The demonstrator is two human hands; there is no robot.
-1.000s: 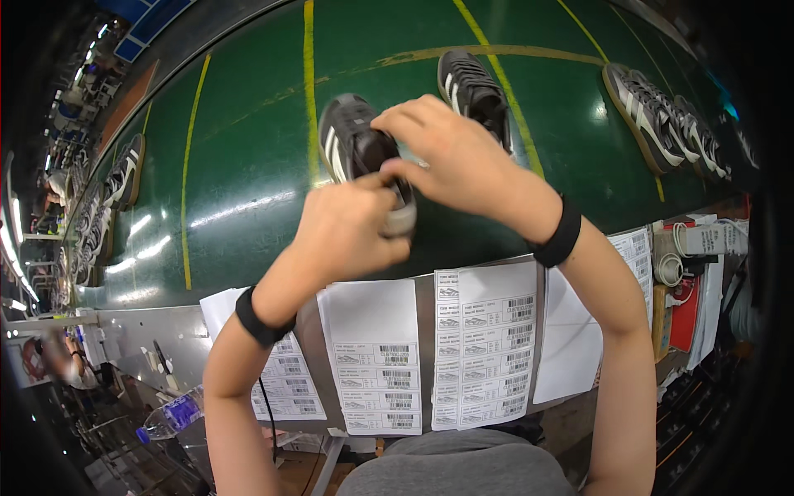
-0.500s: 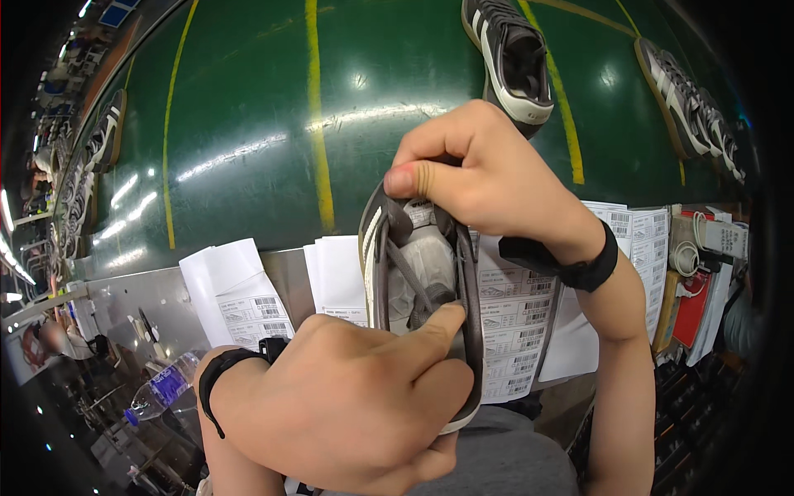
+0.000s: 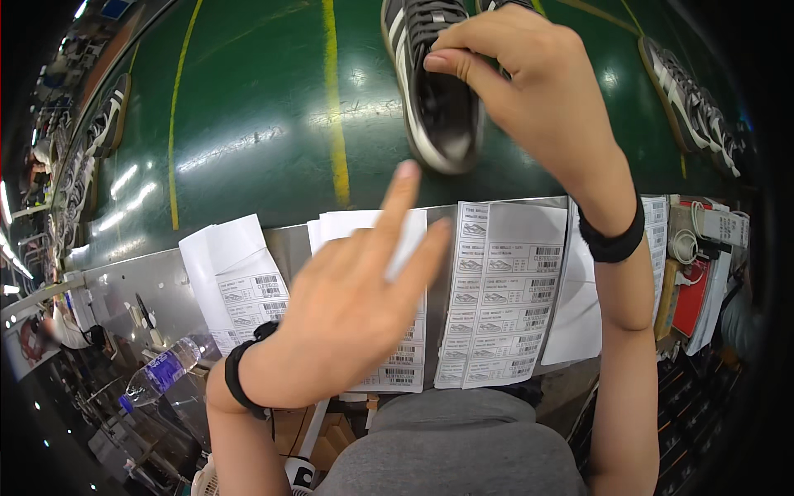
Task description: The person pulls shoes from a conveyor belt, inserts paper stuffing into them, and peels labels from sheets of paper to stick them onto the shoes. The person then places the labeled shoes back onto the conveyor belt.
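Observation:
A dark grey sneaker [image 3: 407, 91] with white side stripes and black laces sits on the green surface, its heel toward me. My right hand [image 3: 529, 74] is at the sneaker's collar, with thumb and forefinger pinched at the tongue. Below the heel, my left hand [image 3: 351, 289] hovers over the label sheets with its fingers stretched out and apart, slightly smeared by motion; it holds nothing. Part of a second sneaker [image 3: 486, 5] shows at the top edge, mostly hidden behind my right hand.
Sheets of printed labels [image 3: 500, 314] lie along the metal edge [image 3: 124, 289]. Sneaker rows stand at the right [image 3: 682, 103] and left [image 3: 107, 116]. A water bottle [image 3: 165, 372] is at lower left; a red item [image 3: 691, 306] and cable [image 3: 685, 244] at right.
The sneaker has gone from between my hands, near my body, up onto the green surface. My left hand has come off it and opened; my right hand has moved away from me with it.

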